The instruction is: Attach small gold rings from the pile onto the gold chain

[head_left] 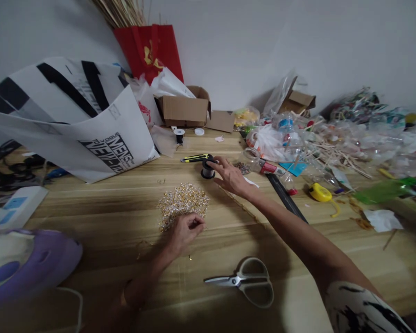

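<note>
My right hand [230, 176] reaches across the table with its fingertips closed at the right side of a small black spool of thin wire [208, 169]. My left hand [185, 232] is at the near edge of a heap of gold and clear beaded pieces [183, 200]. Its thumb and fingers are pinched together, and whatever is between them is too small to make out. Just behind the spool lies a yellow and black utility knife [195, 158]. Scissors [241, 280] with pale handles rest nearer me, blades pointing left.
A purple and white appliance [34, 263] and a large white bag [72, 134] occupy the left. At the back are a cardboard box [185, 110] and a second spool [179, 135]. Plastic bottles, a dark ruler-like strip [286, 198] and a yellow tape measure [319, 192] lie right.
</note>
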Motion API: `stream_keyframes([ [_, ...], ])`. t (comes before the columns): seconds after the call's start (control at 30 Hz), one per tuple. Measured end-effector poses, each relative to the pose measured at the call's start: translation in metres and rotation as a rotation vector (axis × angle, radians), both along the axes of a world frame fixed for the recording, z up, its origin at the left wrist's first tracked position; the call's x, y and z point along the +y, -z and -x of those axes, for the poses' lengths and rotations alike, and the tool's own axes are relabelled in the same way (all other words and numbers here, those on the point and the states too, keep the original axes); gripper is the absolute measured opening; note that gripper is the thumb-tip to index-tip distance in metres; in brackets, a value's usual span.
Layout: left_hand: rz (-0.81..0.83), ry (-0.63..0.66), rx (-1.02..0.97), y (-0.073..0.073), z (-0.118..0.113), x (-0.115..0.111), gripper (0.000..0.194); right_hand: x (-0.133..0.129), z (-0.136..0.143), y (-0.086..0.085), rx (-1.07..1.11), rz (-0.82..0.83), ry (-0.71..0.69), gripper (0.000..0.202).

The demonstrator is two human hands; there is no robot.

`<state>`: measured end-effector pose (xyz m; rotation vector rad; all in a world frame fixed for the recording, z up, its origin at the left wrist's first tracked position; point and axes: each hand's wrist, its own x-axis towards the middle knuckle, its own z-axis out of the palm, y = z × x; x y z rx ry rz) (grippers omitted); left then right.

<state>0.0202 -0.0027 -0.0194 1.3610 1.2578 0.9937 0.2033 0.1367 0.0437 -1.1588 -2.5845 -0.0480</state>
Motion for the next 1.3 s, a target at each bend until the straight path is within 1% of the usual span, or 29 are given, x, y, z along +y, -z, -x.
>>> stream_keyframes([
  [0.1, 0.009, 0.02, -0.029, 0.0, 0.0, 0.001, 0.004, 0.028, 0.008, -0.001, -0.08, 0.022, 0.024, 0.063],
  [0.23, 0.031, 0.036, -0.041, 0.0, 0.001, 0.001, 0.006, 0.047, 0.021, 0.001, -0.165, 0.109, 0.118, 0.067],
  [0.3, 0.038, 0.042, -0.047, 0.0, 0.002, 0.001, 0.006, 0.055, 0.024, 0.004, -0.183, 0.159, 0.107, 0.06],
  [0.4, 0.04, 0.045, -0.061, 0.0, 0.003, 0.001, 0.007, 0.068, 0.026, 0.007, -0.149, 0.181, 0.078, 0.05],
  [0.47, 0.05, 0.039, -0.074, -0.001, 0.004, 0.001, 0.007, 0.074, 0.026, 0.007, -0.107, 0.195, 0.087, 0.049],
  [0.53, 0.077, 0.022, -0.091, -0.004, 0.004, 0.002, 0.008, 0.072, 0.027, 0.004, -0.065, 0.182, 0.089, 0.051],
  [0.6, 0.109, -0.002, -0.114, -0.008, 0.004, 0.003, 0.009, 0.059, 0.029, -0.004, -0.008, 0.106, 0.044, 0.051],
  [0.63, 0.123, -0.011, -0.128, -0.009, 0.004, 0.003, 0.01, 0.048, 0.03, -0.008, 0.038, 0.094, -0.005, 0.049],
  [0.67, 0.13, -0.016, -0.142, -0.011, 0.004, 0.003, 0.011, 0.034, 0.031, -0.013, 0.093, 0.123, -0.074, 0.045],
  [0.73, 0.131, -0.027, -0.16, -0.012, 0.005, 0.004, 0.012, 0.002, 0.033, -0.019, 0.15, 0.307, -0.23, 0.033],
  [0.77, 0.128, -0.039, -0.165, -0.012, 0.005, 0.004, 0.012, -0.015, 0.033, -0.021, 0.169, 0.394, -0.279, 0.028],
  [0.87, 0.121, -0.083, -0.168, -0.01, 0.005, 0.005, 0.013, -0.058, 0.03, -0.018, 0.179, 0.53, -0.361, 0.02],
  [0.93, 0.114, -0.103, -0.167, -0.008, 0.005, 0.005, 0.014, -0.076, 0.027, -0.011, 0.202, 0.61, -0.353, 0.018],
  [1.0, 0.104, -0.101, -0.156, -0.008, 0.004, 0.006, 0.014, -0.085, 0.024, -0.002, 0.28, 0.647, -0.334, 0.015],
  [1.07, 0.096, -0.093, -0.135, -0.009, 0.003, 0.005, 0.014, -0.088, 0.022, 0.006, 0.341, 0.61, -0.323, 0.012],
  [1.17, 0.087, -0.097, -0.111, -0.011, 0.003, 0.005, 0.014, -0.089, 0.021, 0.015, 0.373, 0.57, -0.299, 0.01],
  [1.3, 0.097, -0.108, -0.106, -0.012, 0.001, 0.005, 0.014, -0.094, 0.019, 0.024, 0.404, 0.599, -0.284, 0.012],
])
